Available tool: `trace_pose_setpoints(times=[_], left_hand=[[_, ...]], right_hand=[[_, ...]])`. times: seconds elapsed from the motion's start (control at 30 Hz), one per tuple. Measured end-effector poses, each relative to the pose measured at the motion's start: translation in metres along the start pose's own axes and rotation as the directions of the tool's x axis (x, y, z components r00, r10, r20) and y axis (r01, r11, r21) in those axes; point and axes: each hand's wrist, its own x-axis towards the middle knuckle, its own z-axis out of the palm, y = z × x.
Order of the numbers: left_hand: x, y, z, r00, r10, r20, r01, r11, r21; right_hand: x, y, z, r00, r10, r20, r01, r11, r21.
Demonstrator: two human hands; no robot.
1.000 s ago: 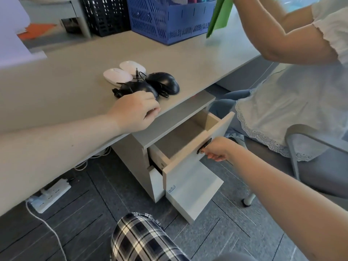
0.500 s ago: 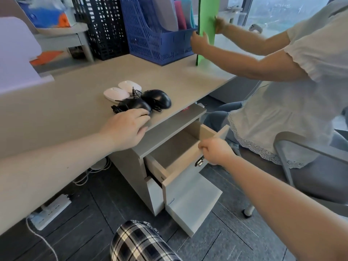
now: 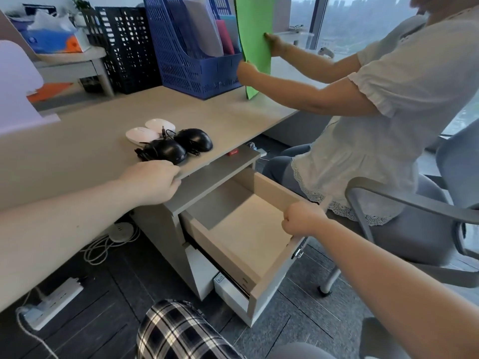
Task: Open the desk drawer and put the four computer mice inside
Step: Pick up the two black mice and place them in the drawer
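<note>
Two white mice (image 3: pixel 141 134) and two black corded mice (image 3: pixel 193 139) lie bunched near the front edge of the beige desk (image 3: pixel 77 149). Below them the top drawer (image 3: pixel 248 231) of the grey pedestal stands pulled far out, and its inside is bare. My right hand (image 3: pixel 303 218) grips the top edge of the drawer front. My left hand (image 3: pixel 153 181) curls over the desk's front edge, just in front of the nearer black mouse (image 3: pixel 166 151), without holding a mouse.
Another person in a white top (image 3: pixel 388 125) sits at the right on a grey chair, holding a green folder (image 3: pixel 255 45) by blue (image 3: pixel 189 60) and black file racks. A power strip (image 3: pixel 51 303) and cables lie on the floor. My plaid-clad knee (image 3: pixel 178 330) shows below.
The drawer has come much farther out. My right hand moved from the keyhole handle up to the drawer front's top edge. My left hand slid back to the desk edge.
</note>
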Motion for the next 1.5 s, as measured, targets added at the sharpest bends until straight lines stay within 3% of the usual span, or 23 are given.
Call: trace_pose_setpoints(times=[0.33, 0.4, 0.47, 0.63, 0.77, 0.9, 1.17, 1.37, 1.5], left_hand=[[0.007, -0.008, 0.006, 0.997, 0.027, -0.069, -0.032, 0.997, -0.071], [0.010, -0.009, 0.003, 0.995, 0.016, -0.101, -0.027, 0.993, -0.114], [0.014, -0.011, 0.002, 0.989, -0.022, -0.149, -0.007, 0.983, -0.186], [0.024, -0.027, -0.011, 0.914, -0.281, -0.293, 0.159, 0.912, -0.378], [0.035, -0.037, -0.013, 0.910, -0.406, -0.086, 0.337, 0.843, -0.418], [0.049, -0.039, -0.002, 0.904, -0.420, 0.082, 0.407, 0.786, -0.466], [0.068, -0.043, 0.004, 0.922, -0.365, 0.129, 0.384, 0.824, -0.416], [0.066, -0.039, 0.004, 0.909, -0.408, 0.082, 0.395, 0.786, -0.475], [0.057, -0.029, -0.001, 0.917, -0.391, 0.072, 0.373, 0.785, -0.494]], right_hand=[[0.008, 0.004, 0.001, 0.977, 0.111, 0.182, -0.119, 0.992, 0.035], [0.014, -0.003, -0.004, 0.984, 0.120, 0.129, -0.124, 0.992, 0.029], [0.023, -0.015, -0.016, 0.995, 0.102, -0.011, -0.101, 0.994, 0.042], [0.051, -0.071, -0.071, 0.976, -0.052, -0.212, 0.093, 0.978, 0.188], [0.077, -0.114, -0.103, 0.915, -0.044, -0.401, 0.206, 0.905, 0.372], [0.112, -0.148, -0.123, 0.911, -0.088, -0.402, 0.287, 0.837, 0.467], [0.160, -0.175, -0.127, 0.936, -0.176, -0.305, 0.307, 0.832, 0.463], [0.154, -0.171, -0.123, 0.925, -0.089, -0.370, 0.277, 0.824, 0.494], [0.135, -0.157, -0.123, 0.921, 0.016, -0.390, 0.249, 0.745, 0.619]])
